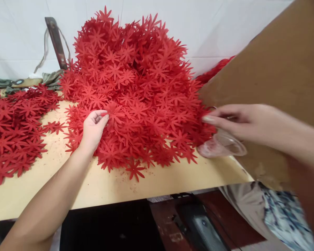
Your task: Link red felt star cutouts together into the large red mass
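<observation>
Tabletop (178, 184) runs below your fingers, the brown board (259, 80) behind the right ones, and the big red flower heap (136, 73) fills the space between and beyond them, a second red pile (15, 122) off to their left. Your right hand (235, 120) is curled near a clear plastic cup (222, 146); cannot tell whether its blurred fingers grip anything. Your left hand (93, 127) pinches one red flower (116, 113) between thumb and fingertips, against the heap.

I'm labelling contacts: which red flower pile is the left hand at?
The tall middle pile: the left hand pinches a flower at its front. The low, darker left pile has no hand there.
</observation>
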Available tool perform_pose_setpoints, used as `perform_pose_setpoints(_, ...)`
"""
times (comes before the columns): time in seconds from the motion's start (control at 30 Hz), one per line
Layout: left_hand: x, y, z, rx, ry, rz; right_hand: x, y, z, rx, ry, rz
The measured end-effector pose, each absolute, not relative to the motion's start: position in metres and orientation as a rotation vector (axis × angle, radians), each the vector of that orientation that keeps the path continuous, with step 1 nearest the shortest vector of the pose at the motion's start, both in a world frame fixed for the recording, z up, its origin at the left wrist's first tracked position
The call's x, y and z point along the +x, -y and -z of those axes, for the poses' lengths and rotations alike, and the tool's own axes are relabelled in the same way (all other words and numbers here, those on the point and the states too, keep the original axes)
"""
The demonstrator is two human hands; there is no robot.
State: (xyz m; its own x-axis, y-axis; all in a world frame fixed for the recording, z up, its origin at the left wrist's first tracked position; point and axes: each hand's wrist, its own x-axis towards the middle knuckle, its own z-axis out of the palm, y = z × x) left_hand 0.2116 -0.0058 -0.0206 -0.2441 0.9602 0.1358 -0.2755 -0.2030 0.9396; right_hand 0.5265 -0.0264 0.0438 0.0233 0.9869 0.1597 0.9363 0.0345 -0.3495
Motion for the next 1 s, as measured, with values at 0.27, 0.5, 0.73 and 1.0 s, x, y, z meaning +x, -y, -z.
perform_pose_setpoints(0.27, 0.213, 0.009, 0.020, 1.008, -0.966, -1.577, 0.359, -0.008, 0.004, -0.985, 1.679, -1.337)
perform_pose_setpoints(0.5, 0.207, 0.003, 0.021, 0.949, -0.973, -1.672, 0.353, -0.018, 0.007, -0.949, 1.571, -1.352)
perform_pose_setpoints(0.73, 0.196, 0.001, 0.013, 0.661, -1.013, -1.731, 0.356, -0.023, 0.019, -0.918, 1.506, -1.220)
perform_pose_setpoints(1.0, 0.191, 0.002, 0.008, 0.724, -1.026, -1.664, 0.368, -0.025, 0.031, -0.887, 1.244, -1.347)
